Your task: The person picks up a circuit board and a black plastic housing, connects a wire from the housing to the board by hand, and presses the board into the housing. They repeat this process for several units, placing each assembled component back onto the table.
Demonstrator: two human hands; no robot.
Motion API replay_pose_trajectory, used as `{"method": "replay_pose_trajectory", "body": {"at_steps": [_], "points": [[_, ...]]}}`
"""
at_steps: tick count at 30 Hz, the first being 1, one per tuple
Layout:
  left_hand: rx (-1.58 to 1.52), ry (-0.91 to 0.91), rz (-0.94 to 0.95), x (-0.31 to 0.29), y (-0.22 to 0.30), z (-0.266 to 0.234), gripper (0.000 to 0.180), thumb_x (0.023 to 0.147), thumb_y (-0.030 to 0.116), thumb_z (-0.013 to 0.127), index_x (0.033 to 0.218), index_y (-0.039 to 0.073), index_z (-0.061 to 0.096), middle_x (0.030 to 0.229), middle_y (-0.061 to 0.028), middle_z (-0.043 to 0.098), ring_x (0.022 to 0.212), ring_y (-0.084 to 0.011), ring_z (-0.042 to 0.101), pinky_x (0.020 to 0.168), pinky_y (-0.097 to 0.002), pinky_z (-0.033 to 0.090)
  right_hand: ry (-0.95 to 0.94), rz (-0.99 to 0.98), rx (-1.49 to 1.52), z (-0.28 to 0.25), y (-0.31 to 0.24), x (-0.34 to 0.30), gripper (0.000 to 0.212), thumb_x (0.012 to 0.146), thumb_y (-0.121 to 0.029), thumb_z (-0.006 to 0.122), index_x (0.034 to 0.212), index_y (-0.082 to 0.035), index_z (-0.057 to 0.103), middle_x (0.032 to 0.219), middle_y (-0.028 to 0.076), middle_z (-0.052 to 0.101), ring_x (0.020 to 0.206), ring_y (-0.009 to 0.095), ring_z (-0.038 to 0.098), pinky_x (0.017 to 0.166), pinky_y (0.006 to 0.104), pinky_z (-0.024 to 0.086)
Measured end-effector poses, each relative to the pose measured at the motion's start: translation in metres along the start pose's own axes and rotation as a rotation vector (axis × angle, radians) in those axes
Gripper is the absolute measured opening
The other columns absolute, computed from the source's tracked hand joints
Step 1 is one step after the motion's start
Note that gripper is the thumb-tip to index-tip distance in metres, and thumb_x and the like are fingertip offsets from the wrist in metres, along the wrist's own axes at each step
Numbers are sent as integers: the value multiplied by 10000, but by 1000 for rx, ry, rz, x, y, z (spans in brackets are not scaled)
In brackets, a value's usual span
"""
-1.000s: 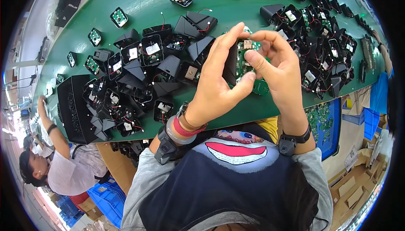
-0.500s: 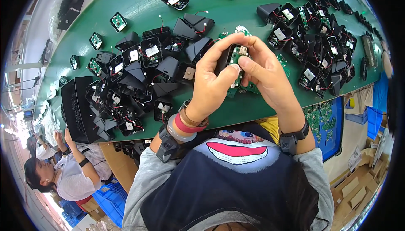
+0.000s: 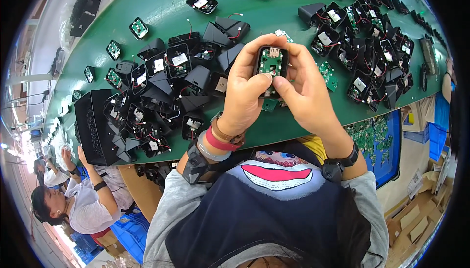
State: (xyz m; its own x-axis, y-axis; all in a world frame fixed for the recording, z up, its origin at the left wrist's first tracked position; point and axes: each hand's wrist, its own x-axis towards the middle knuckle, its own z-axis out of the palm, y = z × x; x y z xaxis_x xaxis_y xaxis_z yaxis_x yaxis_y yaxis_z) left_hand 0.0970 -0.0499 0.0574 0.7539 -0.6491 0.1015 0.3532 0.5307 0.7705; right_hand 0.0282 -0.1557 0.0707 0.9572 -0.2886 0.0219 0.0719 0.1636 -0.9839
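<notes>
Both my hands hold one small black plastic housing between them, above the green table. A green circuit board (image 3: 270, 61) lies inside its open face, with a metal socket at its far end. My left hand (image 3: 248, 79) wraps the left side, its thumb pressing on the near part of the board. My right hand (image 3: 306, 89) closes round the right side, its thumb tip beside the other thumb. Just beyond and below the hands, loose green circuit boards (image 3: 327, 76) lie on the table, partly hidden by my fingers.
Black housings with red wires (image 3: 177, 61) are heaped on the left, and another heap (image 3: 360, 84) stands on the right. A black box (image 3: 100, 126) sits at the left edge. Below the table's right side is a blue tray (image 3: 391, 167) of boards. A person (image 3: 93, 204) works at left.
The circuit board has gone from tilted to lying square in the black housing, its face turned up. Both thumbs have shifted down to its near part.
</notes>
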Motion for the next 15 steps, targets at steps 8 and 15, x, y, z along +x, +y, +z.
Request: {"method": "replay_pose_trajectory", "body": {"at_steps": [8, 15], "points": [[20, 60, 56, -7, 39, -10, 532, 720, 28, 573, 1227, 4, 413, 1097, -106, 537, 1019, -182, 554, 867, -291, 474, 254, -491, -802, -10, -48, -20, 332, 832, 10, 597, 1158, 16, 531, 1262, 184, 483, 909, 164, 583, 623, 201, 485], [1435, -10, 95, 56, 205, -41, 327, 737, 58, 593, 1055, -15, 610, 847, -67, 642, 688, -87, 581, 621, -233, 458, 376, -323, -856, -88, -44, -96, 151, 869, -20, 574, 1014, 6, 610, 1076, 98, 561, 781, 85, 522, 698, 204, 434]]}}
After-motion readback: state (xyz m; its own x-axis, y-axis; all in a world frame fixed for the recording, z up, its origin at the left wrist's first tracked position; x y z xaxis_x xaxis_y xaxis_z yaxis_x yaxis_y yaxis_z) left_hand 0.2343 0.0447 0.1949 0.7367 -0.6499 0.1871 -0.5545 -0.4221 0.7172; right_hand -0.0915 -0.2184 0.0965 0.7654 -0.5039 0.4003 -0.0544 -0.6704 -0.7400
